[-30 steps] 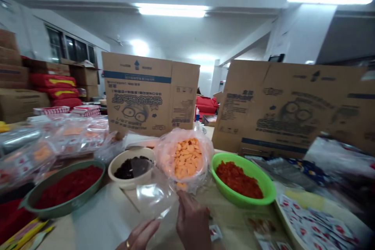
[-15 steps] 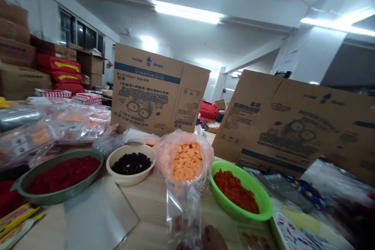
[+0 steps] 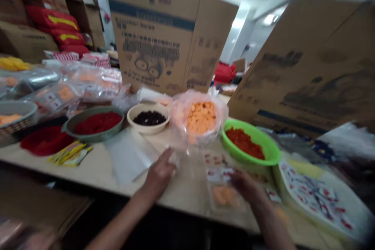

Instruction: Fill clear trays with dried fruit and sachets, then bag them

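Note:
My left hand point(image 3: 161, 172) is closed over the middle of the table, thumb and fingers pinched at a crumpled piece of clear plastic film point(image 3: 176, 159). Blur hides the film's full shape. My right hand point(image 3: 244, 183) reaches over a clear compartment tray point(image 3: 212, 199), its fingertips at a small white packet with red print point(image 3: 227, 173). Motion smears those fingers. Orange pieces point(image 3: 225, 195) fill the tray's near compartment; smaller reddish-orange bits point(image 3: 216, 159) show at its far end. Behind stands a clear-bag-lined container of orange pieces point(image 3: 202, 117).
A green bowl point(image 3: 274, 156) of red-orange bits and a tub of printed packets point(image 3: 285, 191) stand right. Leftward are a cream bowl point(image 3: 133, 122) of dark pieces, a grey-green bowl point(image 3: 70, 127), a plastic sheet stack point(image 3: 125, 160) and yellow sachets point(image 3: 70, 154). Cardboard point(image 3: 158, 35) stands behind.
The view has tipped down towards the table. Both forearms and hands have come into sight, along with the compartment tray; earlier only a dark part of a hand showed at the bottom edge.

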{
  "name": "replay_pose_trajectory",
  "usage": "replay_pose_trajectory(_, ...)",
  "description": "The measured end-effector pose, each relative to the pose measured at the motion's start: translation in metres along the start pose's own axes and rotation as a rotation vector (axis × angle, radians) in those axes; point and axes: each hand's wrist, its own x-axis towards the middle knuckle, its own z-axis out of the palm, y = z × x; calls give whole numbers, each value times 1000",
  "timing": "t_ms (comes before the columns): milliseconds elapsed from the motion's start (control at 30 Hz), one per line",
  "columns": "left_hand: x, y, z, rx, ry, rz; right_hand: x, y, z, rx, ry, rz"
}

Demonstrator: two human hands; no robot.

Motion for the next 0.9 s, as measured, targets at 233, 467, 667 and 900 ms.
replay_pose_trajectory(233, 26, -1, -13, 73, -174, 18, -57, -7, 28, 368, -134, 363)
replay_pose_trajectory(467, 32, 21, -13, 11, -225, 270, -74, 5, 92, 547, -547, 421)
replay_pose_trajectory(667, 40, 34, -26, -179, -331, 282, -68, 5, 79, 539, -449, 480)
replay_pose_trajectory(900, 28, 34, -23, -245, -379, 389, -62, 20, 52, 493, -131, 461)
